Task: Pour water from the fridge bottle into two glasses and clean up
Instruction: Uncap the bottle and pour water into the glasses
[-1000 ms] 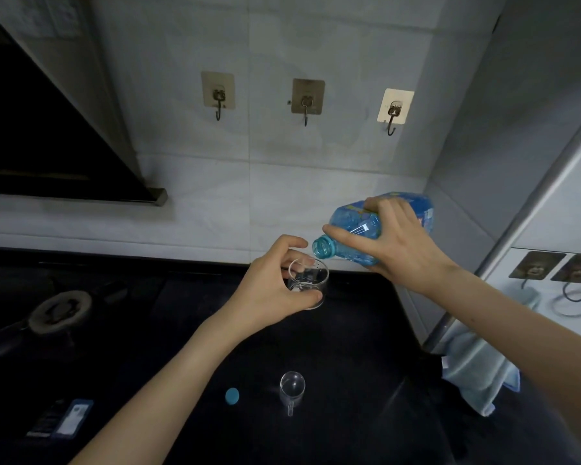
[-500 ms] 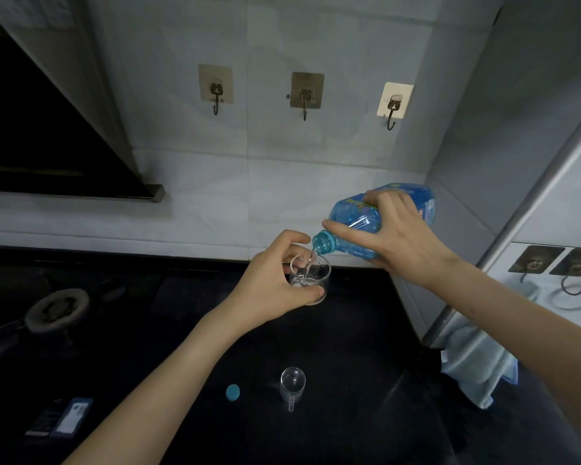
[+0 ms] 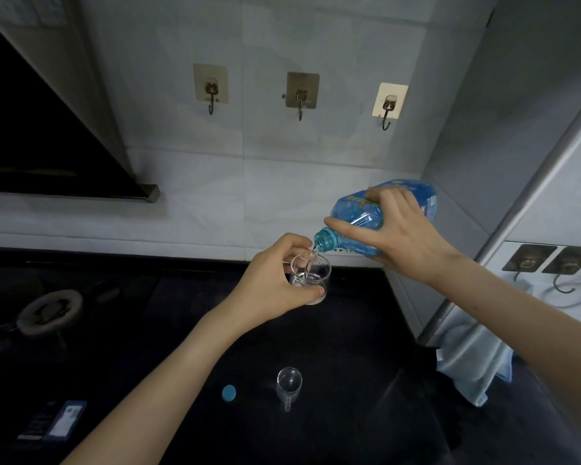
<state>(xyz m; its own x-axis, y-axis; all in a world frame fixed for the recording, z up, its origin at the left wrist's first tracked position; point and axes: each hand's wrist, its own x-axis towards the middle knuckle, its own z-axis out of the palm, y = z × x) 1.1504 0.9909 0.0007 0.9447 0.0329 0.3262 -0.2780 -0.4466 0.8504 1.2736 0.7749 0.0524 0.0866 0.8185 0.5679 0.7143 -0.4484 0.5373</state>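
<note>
My right hand grips a blue plastic water bottle, tipped with its open mouth down to the left. A thin stream of water runs from the mouth into a clear glass that my left hand holds just above the black counter. Some water sits in the bottom of that glass. A second clear glass with a handle stands upright nearer to me. The blue bottle cap lies on the counter to its left.
A gas burner sits at the left of the counter, under a dark range hood. A light blue cloth hangs at the right edge. Three hooks are fixed to the tiled wall. A small dark packet lies at the front left.
The bottle has tilted further, its mouth now over the glass rim, and water has begun to run into the held glass. Both hands have stayed in nearly the same place.
</note>
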